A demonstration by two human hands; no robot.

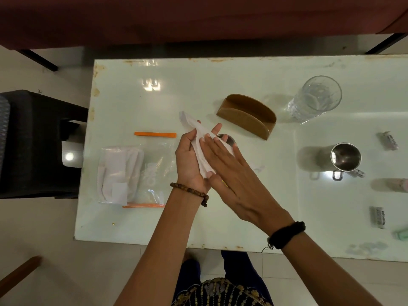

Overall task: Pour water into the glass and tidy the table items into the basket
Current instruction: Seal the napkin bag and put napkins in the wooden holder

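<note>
a: what are the hands doing?

b: the left hand (189, 160) lies palm up over the middle of the table (198, 228), fingers curled loosely round a white tissue (202, 151) that runs along the palm and sticks out past the fingertips toward the far edge. the right hand (234, 173) lies flat across it, fingers straight, pressing the tissue into the left palm. a wooden bead bracelet (189, 192) is on the left wrist, a black band (287, 235) on the right.

a: anything under them?

b: a bit of shiny metal (226, 139) shows just past the right fingertips; i can't make out what it is.

a: and round about?

b: just beyond the hands, toward the far edge, a brown wooden napkin holder (247, 117). to the right of that, near the far right corner, the glass (314, 99), clear, with what looks like some water in it. nearer the right edge, a steel mug (344, 157), handle toward the near edge. three small tubes lie along the right edge: one (389, 140) beside the mug, a pinkish one (390, 184) cut by the frame, one (378, 217) nearer the near edge. something pale green (400, 233) is at that edge too.

a: the left side?

b: a clear zip bag (132, 175) with white folded stuff inside, by the left edge, and an orange strip (155, 134) just beyond it. a dark chair (33, 142) stands off the table's left edge.
</note>
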